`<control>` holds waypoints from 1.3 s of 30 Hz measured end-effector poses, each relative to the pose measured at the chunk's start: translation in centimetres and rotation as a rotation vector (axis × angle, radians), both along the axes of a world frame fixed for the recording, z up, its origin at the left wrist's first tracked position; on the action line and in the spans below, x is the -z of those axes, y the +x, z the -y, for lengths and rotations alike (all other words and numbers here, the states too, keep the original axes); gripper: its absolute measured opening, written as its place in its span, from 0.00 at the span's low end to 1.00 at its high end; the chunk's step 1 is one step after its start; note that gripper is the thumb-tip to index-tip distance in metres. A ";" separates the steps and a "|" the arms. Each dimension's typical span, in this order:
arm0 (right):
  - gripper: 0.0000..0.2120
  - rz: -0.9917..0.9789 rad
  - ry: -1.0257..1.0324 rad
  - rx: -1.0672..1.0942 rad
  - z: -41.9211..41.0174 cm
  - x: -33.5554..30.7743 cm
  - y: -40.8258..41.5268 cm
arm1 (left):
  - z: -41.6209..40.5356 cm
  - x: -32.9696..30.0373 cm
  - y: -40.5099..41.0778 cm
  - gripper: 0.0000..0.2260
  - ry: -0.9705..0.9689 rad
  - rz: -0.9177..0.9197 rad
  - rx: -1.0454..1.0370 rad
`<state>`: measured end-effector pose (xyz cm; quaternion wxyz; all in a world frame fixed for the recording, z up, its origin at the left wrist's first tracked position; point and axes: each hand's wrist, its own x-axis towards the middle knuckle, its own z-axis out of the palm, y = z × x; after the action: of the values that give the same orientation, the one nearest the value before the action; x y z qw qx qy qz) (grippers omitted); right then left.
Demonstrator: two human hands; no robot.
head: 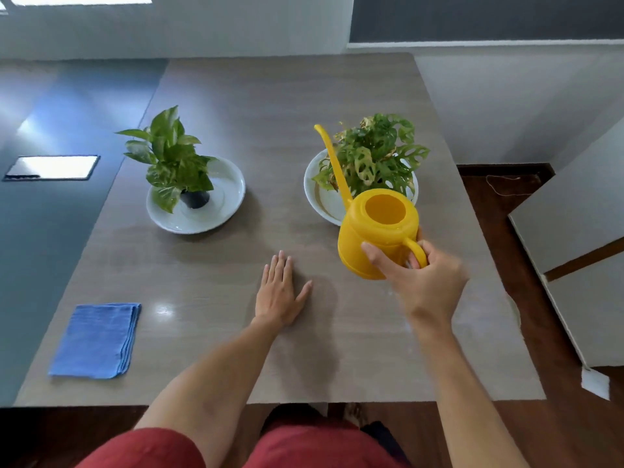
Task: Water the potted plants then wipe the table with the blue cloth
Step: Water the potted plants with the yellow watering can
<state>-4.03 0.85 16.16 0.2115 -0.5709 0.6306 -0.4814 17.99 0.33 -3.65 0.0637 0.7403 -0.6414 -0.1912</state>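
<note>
My right hand (422, 282) grips the handle of a yellow watering can (374, 231), held above the table just in front of the right potted plant (371, 153). The can's long spout (332, 160) points up and away, across that plant's white dish (320, 201). My left hand (280, 292) lies flat on the grey table (277, 103), fingers apart, holding nothing. The left potted plant (172, 157) stands in a black pot on its own white dish (226, 197). A folded blue cloth (98, 339) lies at the near left of the table.
A dark glossy surface (40, 231) adjoins the table's left side. White panels (574, 231) lean to the right over a wooden floor (499, 204). The table's near edge is right in front of my red shorts (304, 447).
</note>
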 end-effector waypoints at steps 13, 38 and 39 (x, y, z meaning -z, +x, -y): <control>0.31 0.012 0.059 -0.249 1.3 -0.2 10.6 | -5.6 -2.8 8.6 0.35 -0.046 0.033 -0.335; 0.26 -0.114 0.100 -0.129 0.6 -1.5 24.9 | -4.7 3.6 20.1 0.40 -0.041 0.107 -0.187; 0.26 -0.118 0.097 -0.132 0.5 -1.6 24.9 | -4.7 3.7 20.1 0.40 -0.037 0.111 -0.187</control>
<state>20.89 0.36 17.75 0.2325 -0.6277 0.6255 -0.4009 38.08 5.03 -7.32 0.0594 0.8051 -0.5754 -0.1313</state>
